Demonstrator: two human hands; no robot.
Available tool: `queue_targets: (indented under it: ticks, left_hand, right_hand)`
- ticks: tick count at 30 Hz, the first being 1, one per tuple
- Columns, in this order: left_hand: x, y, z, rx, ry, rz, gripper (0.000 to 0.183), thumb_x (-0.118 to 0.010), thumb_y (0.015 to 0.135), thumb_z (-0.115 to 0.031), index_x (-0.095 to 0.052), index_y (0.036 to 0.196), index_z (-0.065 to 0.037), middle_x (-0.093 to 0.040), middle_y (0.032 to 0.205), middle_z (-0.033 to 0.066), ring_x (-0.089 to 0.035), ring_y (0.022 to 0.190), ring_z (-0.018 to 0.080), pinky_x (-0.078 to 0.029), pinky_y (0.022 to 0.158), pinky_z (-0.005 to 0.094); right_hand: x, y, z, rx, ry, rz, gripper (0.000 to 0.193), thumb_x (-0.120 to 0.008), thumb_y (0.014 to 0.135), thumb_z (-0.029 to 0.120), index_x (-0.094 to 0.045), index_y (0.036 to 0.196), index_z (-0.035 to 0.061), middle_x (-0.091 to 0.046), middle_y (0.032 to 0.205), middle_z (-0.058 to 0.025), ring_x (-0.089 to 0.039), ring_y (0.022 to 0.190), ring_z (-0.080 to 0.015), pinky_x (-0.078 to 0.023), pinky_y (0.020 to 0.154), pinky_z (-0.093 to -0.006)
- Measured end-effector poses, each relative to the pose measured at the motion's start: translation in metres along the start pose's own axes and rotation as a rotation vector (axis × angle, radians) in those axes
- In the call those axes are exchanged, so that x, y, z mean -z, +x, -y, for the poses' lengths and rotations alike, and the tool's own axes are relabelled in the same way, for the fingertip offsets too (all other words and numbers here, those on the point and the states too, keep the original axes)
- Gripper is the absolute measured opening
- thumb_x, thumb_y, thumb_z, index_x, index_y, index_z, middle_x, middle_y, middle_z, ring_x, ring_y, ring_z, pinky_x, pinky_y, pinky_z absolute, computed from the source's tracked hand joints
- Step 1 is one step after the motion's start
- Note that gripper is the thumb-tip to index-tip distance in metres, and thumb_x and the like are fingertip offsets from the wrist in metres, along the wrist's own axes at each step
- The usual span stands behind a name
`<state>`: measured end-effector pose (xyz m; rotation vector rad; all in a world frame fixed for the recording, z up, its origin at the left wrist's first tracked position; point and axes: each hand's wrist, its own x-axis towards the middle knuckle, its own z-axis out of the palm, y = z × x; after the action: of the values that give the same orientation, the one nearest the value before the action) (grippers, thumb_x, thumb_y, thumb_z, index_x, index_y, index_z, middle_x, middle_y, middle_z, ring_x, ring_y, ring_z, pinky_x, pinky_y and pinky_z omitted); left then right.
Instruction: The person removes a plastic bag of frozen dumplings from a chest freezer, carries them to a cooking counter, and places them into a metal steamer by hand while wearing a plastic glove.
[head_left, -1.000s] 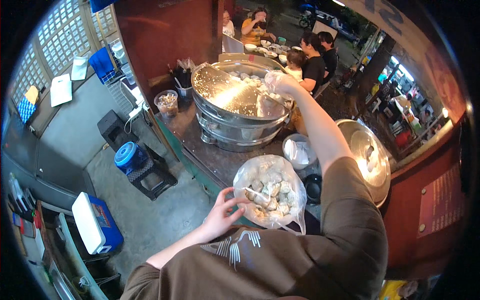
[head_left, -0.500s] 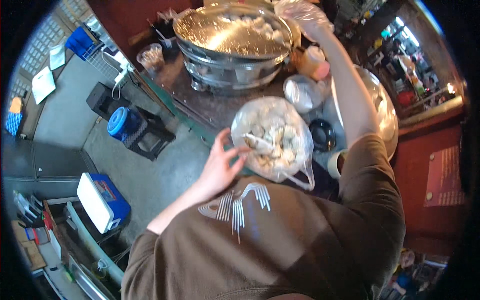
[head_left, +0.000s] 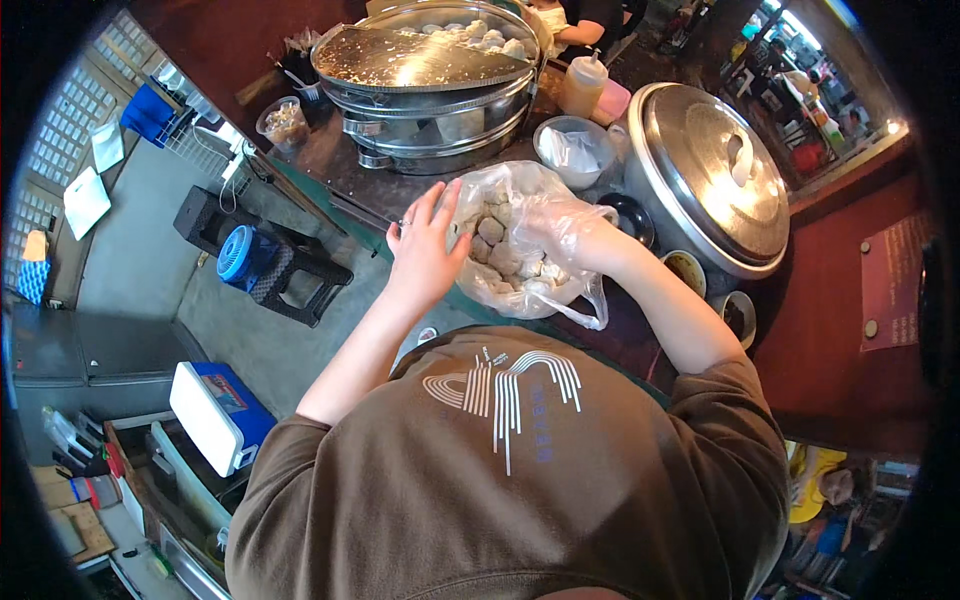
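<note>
A clear plastic bag (head_left: 480, 272) full of pale, lumpy dumplings (head_left: 503, 252) sits open near the counter's edge. My left hand (head_left: 428, 245) is at its left rim, fingers stretched out and apart, with a ring on one finger. A thin clear plastic glove or bag covers my right hand (head_left: 560, 232), which reaches into the right side of the bag. Its fingertips are hidden by crumpled plastic, so I cannot see whether they grip anything. Beyond stands a round metal steamer (head_left: 440, 125), its shiny half-lid (head_left: 410, 62) uncovering more dumplings (head_left: 480, 38) at the back.
Right of the bag are a big lidded pot (head_left: 712, 180), a black bowl (head_left: 630, 218) and a plastic tub (head_left: 573, 150). A squeeze bottle (head_left: 584, 84) stands behind the tub. A small cup of food (head_left: 284, 124) is left of the steamer. Another person's arm (head_left: 580, 32) shows behind it.
My right hand has come back from beside the steamer down into the plastic bag. My left hand has moved up along the bag's left rim, its fingers spreading. The view has shifted slightly.
</note>
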<state>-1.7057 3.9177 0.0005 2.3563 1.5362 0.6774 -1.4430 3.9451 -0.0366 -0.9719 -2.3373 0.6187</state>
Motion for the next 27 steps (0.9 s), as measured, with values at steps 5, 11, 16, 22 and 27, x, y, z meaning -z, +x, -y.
queue_targets:
  ticks: [5,11,16,22,27]
  left_hand:
    - [0.004,-0.009,-0.001,-0.050,-0.140,-0.090,0.047,-0.068,0.083,-0.018,-0.055,0.128,-0.022,-0.034,0.141,0.0182,-0.038,0.128,0.0400,-0.034,0.104,0.0502]
    - [0.017,-0.046,-0.018,0.058,-0.298,0.050,0.041,-0.068,0.082,-0.015,-0.058,0.121,-0.022,-0.026,0.144,0.0184,-0.038,0.127,0.0426,-0.038,0.102,0.0477]
    - [0.015,-0.068,-0.025,0.097,-0.372,0.101,0.049,-0.069,0.082,-0.017,-0.054,0.127,-0.028,-0.017,0.146,0.0260,-0.034,0.128,0.0486,-0.037,0.104,0.0499]
    - [0.010,-0.076,-0.027,0.075,-0.330,0.133,0.038,-0.071,0.081,-0.018,-0.062,0.117,-0.025,-0.024,0.142,0.0263,-0.033,0.129,0.0483,-0.036,0.105,0.0501]
    - [0.002,-0.078,-0.019,0.011,-0.248,0.082,0.032,-0.073,0.079,-0.017,-0.065,0.109,-0.022,-0.029,0.140,0.0241,-0.036,0.126,0.0469,-0.037,0.103,0.0499]
  right_hand:
    - [0.002,0.036,0.032,-0.165,-0.624,0.506,0.020,-0.062,0.076,0.009,-0.068,0.095,0.0049,-0.064,0.100,-0.0177,-0.065,0.087,-0.0327,-0.052,0.076,-0.0410]
    - [0.012,0.050,0.054,-0.251,-0.504,0.633,0.028,-0.065,0.071,0.027,-0.069,0.092,0.0088,-0.064,0.077,-0.0194,-0.066,0.073,-0.0351,-0.053,0.064,-0.0469]
    - [-0.004,0.039,0.070,-0.073,-0.462,0.636,0.034,-0.063,0.074,0.028,-0.066,0.103,0.0116,-0.064,0.078,-0.0205,-0.065,0.077,-0.0363,-0.053,0.068,-0.0464]
    - [-0.015,0.043,0.082,-0.323,-0.424,0.667,0.028,-0.051,0.087,0.028,-0.064,0.105,0.0120,-0.063,0.105,-0.0207,-0.065,0.095,-0.0366,-0.052,0.080,-0.0464]
    - [-0.014,0.042,0.070,-0.210,-0.480,0.666,0.030,-0.053,0.084,0.026,-0.063,0.110,0.0128,-0.064,0.103,-0.0210,-0.064,0.092,-0.0364,-0.050,0.081,-0.0468]
